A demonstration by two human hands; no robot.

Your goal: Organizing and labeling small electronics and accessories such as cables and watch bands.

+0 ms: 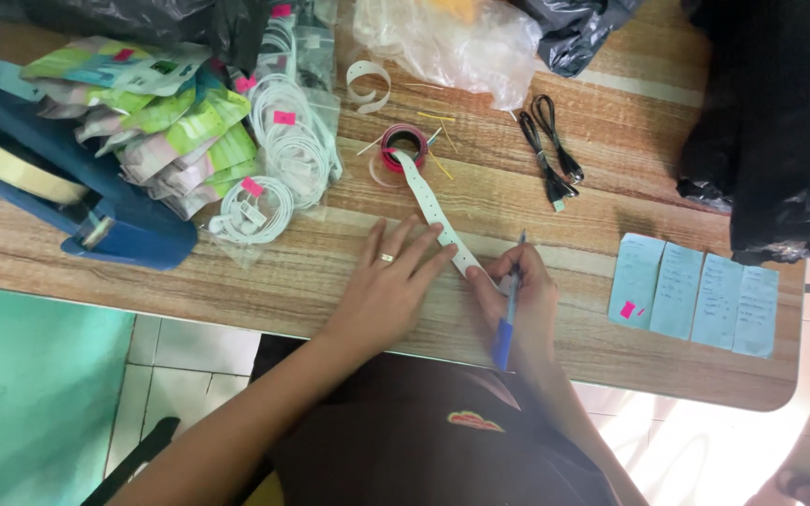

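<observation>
left hand (388, 281) flat, right hand (517, 295) closed

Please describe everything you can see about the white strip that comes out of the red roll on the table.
The white strip is a narrow, flat band, apparently paper or plastic, with small dark marks spaced along it. It unrolls from the red roll and lies diagonally on the wooden table, running toward the person. The left hand presses its near part down with the fingertips. The right hand, holding a blue pen, meets its near end.

One head-worn view, looking steeply down from close above onto the tabletop (555, 319) edge and lap.
</observation>
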